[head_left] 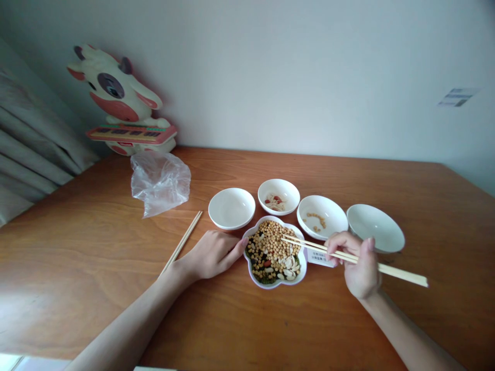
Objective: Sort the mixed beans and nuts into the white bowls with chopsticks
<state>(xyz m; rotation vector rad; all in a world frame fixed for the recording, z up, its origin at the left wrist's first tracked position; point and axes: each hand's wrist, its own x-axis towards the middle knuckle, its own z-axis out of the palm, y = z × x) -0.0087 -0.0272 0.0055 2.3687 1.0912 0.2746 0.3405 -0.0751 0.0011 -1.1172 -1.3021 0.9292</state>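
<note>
Chopsticks (pixel 402 274): slanting left and away, right hand (pixel 359 268) gripping; left hand (pixel 214 252) touching dish (pixel 303 265), grip unclear; tabletop (pixel 270 330) meeting pale wall (pixel 309 77).

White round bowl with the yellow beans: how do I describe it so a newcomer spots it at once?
On the brown wooden table, find the pale, flower-shaped tray of mixed beans. Around its far side, four round white bowls form an arc; take the third from the left. It alone among them holds yellow beans, while the bowl to its left holds reddish and pale pieces.
</note>
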